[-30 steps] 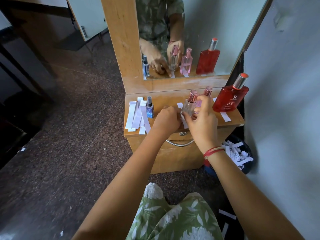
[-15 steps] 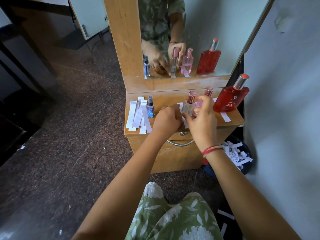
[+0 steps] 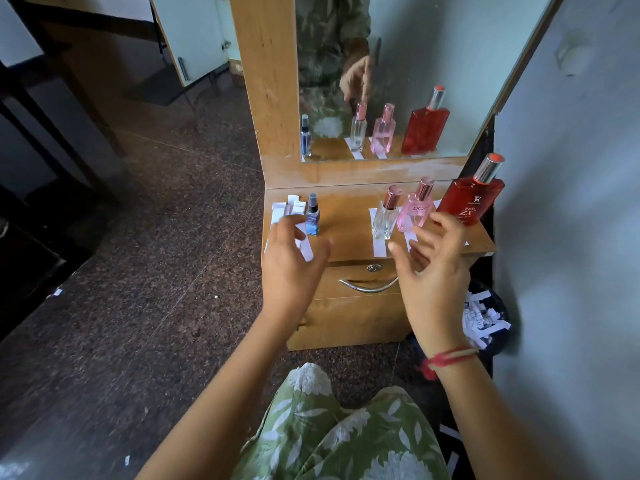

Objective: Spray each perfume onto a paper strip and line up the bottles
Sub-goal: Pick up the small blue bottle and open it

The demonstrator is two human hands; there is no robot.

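Wooden tabletop (image 3: pixel 349 216) below a mirror (image 3: pixel 415 64) carries four upright perfume bottles: a small blue bottle (image 3: pixel 312 218) at the left beside a pile of paper strips (image 3: pixel 287 211), then, well apart at the right, a clear bottle (image 3: pixel 386 214), a pink bottle (image 3: pixel 416 211) and a big red bottle (image 3: pixel 472 195) in a row. The clear bottle stands on a paper strip (image 3: pixel 379 245), and another strip (image 3: pixel 410 237) lies under the pink one. Both hands hover empty in front of the tabletop, the left hand (image 3: pixel 292 261) before the pile and the right hand (image 3: pixel 434 268) before the pink bottle, fingers (image 3: pixel 403 258) spread wide.
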